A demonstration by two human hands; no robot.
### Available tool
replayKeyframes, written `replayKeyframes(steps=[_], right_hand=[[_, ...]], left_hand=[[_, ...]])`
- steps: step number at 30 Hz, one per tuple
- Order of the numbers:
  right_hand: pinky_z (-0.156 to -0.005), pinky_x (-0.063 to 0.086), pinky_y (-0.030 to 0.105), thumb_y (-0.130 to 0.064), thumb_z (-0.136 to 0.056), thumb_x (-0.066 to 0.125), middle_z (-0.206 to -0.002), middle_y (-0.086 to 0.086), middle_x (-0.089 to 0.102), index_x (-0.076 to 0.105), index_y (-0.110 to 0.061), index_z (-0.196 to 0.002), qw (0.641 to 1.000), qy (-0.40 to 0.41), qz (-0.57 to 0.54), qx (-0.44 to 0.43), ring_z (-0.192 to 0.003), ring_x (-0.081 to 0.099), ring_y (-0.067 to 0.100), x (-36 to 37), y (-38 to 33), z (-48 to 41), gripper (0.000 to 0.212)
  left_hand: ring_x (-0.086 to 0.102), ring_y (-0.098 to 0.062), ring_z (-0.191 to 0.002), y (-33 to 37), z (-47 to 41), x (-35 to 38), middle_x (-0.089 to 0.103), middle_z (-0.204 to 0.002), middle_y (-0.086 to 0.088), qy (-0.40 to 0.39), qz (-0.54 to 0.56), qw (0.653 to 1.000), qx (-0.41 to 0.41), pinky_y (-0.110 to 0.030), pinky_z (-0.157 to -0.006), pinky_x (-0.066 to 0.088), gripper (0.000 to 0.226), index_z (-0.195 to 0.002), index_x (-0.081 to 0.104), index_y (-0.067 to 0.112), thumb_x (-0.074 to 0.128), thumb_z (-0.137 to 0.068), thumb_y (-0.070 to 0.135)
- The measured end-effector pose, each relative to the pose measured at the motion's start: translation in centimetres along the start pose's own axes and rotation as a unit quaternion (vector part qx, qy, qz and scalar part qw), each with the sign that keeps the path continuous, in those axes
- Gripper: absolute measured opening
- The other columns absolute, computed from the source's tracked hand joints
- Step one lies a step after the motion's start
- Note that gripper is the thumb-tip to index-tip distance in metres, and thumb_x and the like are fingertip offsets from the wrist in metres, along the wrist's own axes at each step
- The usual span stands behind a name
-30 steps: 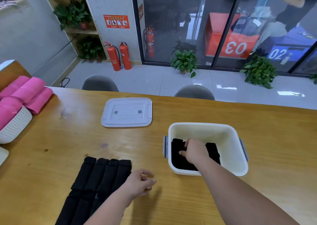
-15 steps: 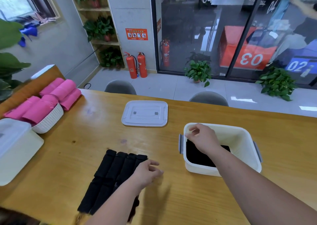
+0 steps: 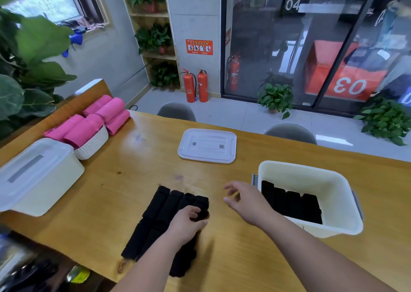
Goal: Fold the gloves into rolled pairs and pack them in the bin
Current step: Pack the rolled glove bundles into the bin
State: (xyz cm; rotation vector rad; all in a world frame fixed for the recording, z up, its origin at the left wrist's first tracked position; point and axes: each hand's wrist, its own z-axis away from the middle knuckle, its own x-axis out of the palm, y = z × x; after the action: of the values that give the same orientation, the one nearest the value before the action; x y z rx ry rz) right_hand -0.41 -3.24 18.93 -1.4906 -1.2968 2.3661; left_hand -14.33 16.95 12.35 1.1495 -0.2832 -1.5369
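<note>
Glass-fronted room, tiled floor, potted plants, two fire extinguishers (image 3: 195,87) by the pillar, two grey chairs (image 3: 176,111) on the far side. Long wooden table (image 3: 138,176) with plenty of bare top between items. Far left on it: closed white box (image 3: 37,176), then a basket (image 3: 93,140) of pink rolls (image 3: 104,113). Loose lid (image 3: 206,146) lies flat mid-table. Open bin (image 3: 342,180) sits to the person's right, with a row of black rolled pairs (image 3: 291,202) on its floor at the near side, the far part unfilled. Unpacked gloves (image 3: 169,205) lie side by side left of the bin, long axes running away from the person and leaning right; more black cloth is bunched near the table edge under the left forearm. Left hand (image 3: 184,222) is on the row, fingers curled around the rightmost glove (image 3: 201,202) at about mid-length, so it is the nearer hand. Right hand (image 3: 246,200) hovers between gloves and bin, fingers loose and spread, holding nothing. The held glove lies just left of the right hand. Likely next: both hands fold and roll it.
</note>
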Motion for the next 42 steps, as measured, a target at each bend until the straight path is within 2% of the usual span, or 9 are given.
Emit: replayKeyframes(steps=[7,12,18,22,28,31,37,39,42], right_hand=[[-0.094,0.054,0.032,-0.050,-0.098,0.068,-0.125,-0.015,0.061,0.054,-0.038,-0.142,0.990,-0.110,0.082,0.036,-0.105,0.064,0.008,3.2,1.6,0.2,0.049],[-0.093,0.050,0.030,-0.052,-0.098,0.065,-0.129,-0.012,0.059,0.051,-0.036,-0.146,0.983,-0.146,0.094,0.064,-0.107,0.060,0.010,4.1,2.8,0.2,0.053],[-0.097,0.048,0.029,-0.050,-0.100,0.064,-0.133,-0.010,0.059,0.050,-0.035,-0.147,0.978,-0.166,0.082,0.097,-0.118,0.058,0.013,4.7,4.1,0.5,0.051],[-0.094,0.051,0.031,-0.051,-0.099,0.063,-0.125,-0.009,0.063,0.051,-0.033,-0.146,0.972,-0.186,0.072,0.125,-0.112,0.061,0.014,5.0,5.1,1.2,0.051],[-0.102,0.048,0.029,-0.050,-0.098,0.064,-0.137,-0.008,0.062,0.053,-0.027,-0.149,0.967,-0.197,0.045,0.154,-0.122,0.060,0.014,5.1,6.6,2.3,0.057],[-0.103,0.047,0.029,-0.049,-0.099,0.064,-0.140,-0.007,0.061,0.050,-0.026,-0.151,0.966,-0.196,0.012,0.170,-0.123,0.059,0.015,5.0,6.7,2.6,0.058],[-0.108,0.048,0.036,-0.047,-0.102,0.060,-0.141,-0.001,0.060,0.047,-0.021,-0.153,0.963,-0.206,-0.002,0.176,-0.125,0.059,0.020,4.3,6.2,3.3,0.059],[-0.108,0.050,0.038,-0.048,-0.102,0.060,-0.145,0.000,0.059,0.043,-0.022,-0.156,0.962,-0.204,-0.028,0.180,-0.122,0.063,0.019,4.2,6.2,3.5,0.062],[-0.099,0.055,0.036,-0.050,-0.101,0.061,-0.148,-0.002,0.058,0.037,-0.024,-0.161,0.953,-0.176,-0.120,0.215,-0.111,0.068,0.014,4.3,6.2,3.9,0.069]], left_hand=[[0.060,-0.017,-0.129,-1.0,-1.1,0.3,0.053,-0.152,0.002,0.008,-0.057,0.998,0.020,-0.036,-0.109,0.051,0.072,-0.156,0.047,0.028,0.079,-0.092,0.039],[0.045,-0.022,-0.142,-0.5,-2.2,0.8,0.040,-0.159,0.000,0.044,-0.165,0.985,0.029,-0.039,-0.115,0.045,0.069,-0.160,0.040,0.025,0.070,-0.099,0.038],[0.056,-0.018,-0.125,0.0,-2.8,2.9,0.051,-0.141,0.003,-0.001,-0.187,0.981,0.058,-0.039,-0.108,0.051,0.056,-0.152,0.051,0.026,0.069,-0.099,0.031],[0.061,-0.014,-0.108,0.4,-3.0,4.5,0.054,-0.126,0.007,-0.021,-0.202,0.977,0.069,-0.034,-0.096,0.055,0.054,-0.147,0.052,0.030,0.071,-0.096,0.028],[0.060,-0.023,-0.109,1.3,-3.4,6.0,0.058,-0.122,0.001,-0.031,-0.284,0.956,0.065,-0.041,-0.096,0.055,0.050,-0.137,0.059,0.024,0.075,-0.091,0.039],[0.067,-0.022,-0.103,1.6,-3.7,6.5,0.067,-0.118,0.001,-0.060,-0.236,0.969,0.037,-0.039,-0.091,0.058,0.052,-0.135,0.061,0.022,0.078,-0.088,0.037],[0.069,-0.012,-0.090,1.6,-3.4,6.7,0.071,-0.100,0.009,-0.086,-0.117,0.989,0.008,-0.031,-0.081,0.059,0.030,-0.116,0.064,0.027,0.080,-0.091,0.028],[0.072,-0.015,-0.088,1.6,-3.2,6.5,0.074,-0.100,0.004,-0.094,-0.047,0.994,-0.002,-0.035,-0.079,0.061,0.028,-0.110,0.063,0.026,0.081,-0.089,0.028],[0.077,-0.021,-0.085,1.8,-2.6,5.8,0.078,-0.101,-0.009,-0.135,0.109,0.984,-0.030,-0.040,-0.076,0.062,0.033,-0.117,0.065,0.014,0.083,-0.090,0.019]])
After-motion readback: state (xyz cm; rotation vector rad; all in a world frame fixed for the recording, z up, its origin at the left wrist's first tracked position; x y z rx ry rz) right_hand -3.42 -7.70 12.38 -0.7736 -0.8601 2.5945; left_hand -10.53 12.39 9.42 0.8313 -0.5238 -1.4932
